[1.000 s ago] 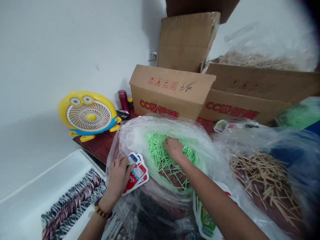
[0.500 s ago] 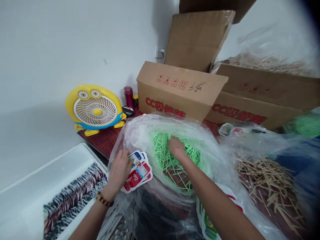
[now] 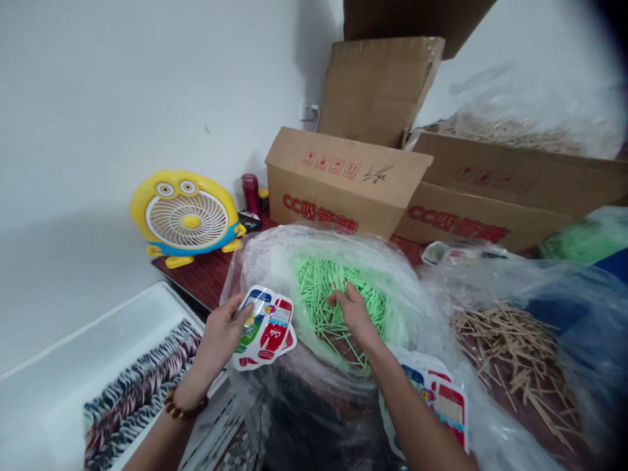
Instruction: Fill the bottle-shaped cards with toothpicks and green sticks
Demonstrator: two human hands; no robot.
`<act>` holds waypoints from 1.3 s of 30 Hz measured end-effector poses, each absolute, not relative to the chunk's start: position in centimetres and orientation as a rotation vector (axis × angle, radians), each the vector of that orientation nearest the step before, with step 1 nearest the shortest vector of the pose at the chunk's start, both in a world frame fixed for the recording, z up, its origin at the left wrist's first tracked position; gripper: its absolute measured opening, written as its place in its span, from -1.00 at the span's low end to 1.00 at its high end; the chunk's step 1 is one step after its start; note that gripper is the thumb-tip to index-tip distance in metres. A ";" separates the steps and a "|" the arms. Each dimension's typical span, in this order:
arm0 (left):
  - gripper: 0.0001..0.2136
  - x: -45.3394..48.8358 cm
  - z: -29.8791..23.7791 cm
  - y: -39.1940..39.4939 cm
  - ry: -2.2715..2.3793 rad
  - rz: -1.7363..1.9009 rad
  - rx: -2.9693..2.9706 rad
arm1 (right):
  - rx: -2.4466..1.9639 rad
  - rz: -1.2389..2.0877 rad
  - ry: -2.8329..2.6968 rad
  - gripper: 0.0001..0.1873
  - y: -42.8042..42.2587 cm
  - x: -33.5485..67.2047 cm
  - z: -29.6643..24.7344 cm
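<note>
My left hand (image 3: pixel 222 332) is closed on a small stack of bottle-shaped printed pouches (image 3: pixel 265 327), held tilted up at the near left rim of a clear plastic bag (image 3: pixel 275 258). That bag is full of thin green sticks (image 3: pixel 338 294). My right hand (image 3: pixel 350 311) reaches into the green sticks, fingers curled and pinched among them; what they hold is hidden. More printed pouches (image 3: pixel 439 405) lie under my right forearm.
A yellow cartoon desk fan (image 3: pixel 184 219) stands at the back left on the dark wooden table (image 3: pixel 201 278). Cardboard boxes (image 3: pixel 343 180) line the back. A bag of tan sticks (image 3: pixel 510 347) sits right. A white tray with striped sticks (image 3: pixel 142 386) is at left.
My left hand has lifted the pouches up off the bag's rim and tilted them towards me. My right hand has drawn back a little within the green sticks.
</note>
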State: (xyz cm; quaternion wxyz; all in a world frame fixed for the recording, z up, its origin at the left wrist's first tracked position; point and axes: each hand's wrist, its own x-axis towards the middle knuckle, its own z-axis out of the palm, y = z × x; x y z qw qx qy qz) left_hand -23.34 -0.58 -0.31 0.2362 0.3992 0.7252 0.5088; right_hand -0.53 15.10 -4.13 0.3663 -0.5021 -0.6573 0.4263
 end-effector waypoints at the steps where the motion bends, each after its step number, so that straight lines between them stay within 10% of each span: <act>1: -0.69 -23.0 -0.2 -0.9 1.889 1.414 1.026 | -1.281 1.125 -1.643 -0.74 14.3 -0.3 -4.4; 11: -0.61 -20.0 -0.4 -2.3 1.497 1.523 0.656 | -1.196 1.610 -1.014 -0.65 10.3 0.3 -5.8; 39: -0.74 -15.9 -2.1 -3.9 1.383 1.135 0.791 | -1.088 1.587 -0.983 -0.67 7.3 2.3 -6.1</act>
